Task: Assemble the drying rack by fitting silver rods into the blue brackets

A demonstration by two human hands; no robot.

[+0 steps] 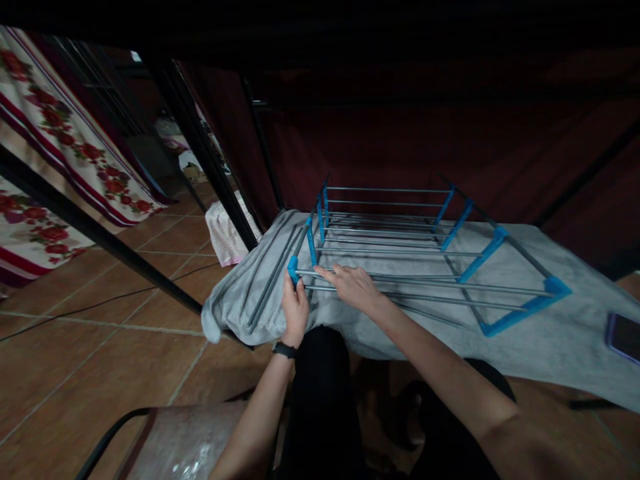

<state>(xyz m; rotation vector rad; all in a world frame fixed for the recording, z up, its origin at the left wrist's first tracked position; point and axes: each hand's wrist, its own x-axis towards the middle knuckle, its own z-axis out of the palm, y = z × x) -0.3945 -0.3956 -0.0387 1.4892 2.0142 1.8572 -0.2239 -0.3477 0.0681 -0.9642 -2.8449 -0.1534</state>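
Observation:
A rack of thin grey metal rods point(390, 251) with blue plastic connectors lies on its side on a grey blanket point(540, 347). My left hand point(296, 307) is closed around the blue corner connector point(293, 267) at the rack's near left end. Just right of it, my right hand point(353, 285) grips a metal rod point(317, 273) close to that connector, fingers pointing left. Whether the rod's tip sits inside the connector I cannot tell. Another blue connector point(530, 310) joins rods at the near right end. Loose rods point(270, 293) lie on the blanket left of the rack.
Black metal posts point(200, 147) frame the bed, with a dark red curtain point(400, 140) behind. A phone point(625, 335) lies at the right. A chair point(185, 443) stands at lower left on the tiled floor point(90, 360), where a cable point(105, 300) runs.

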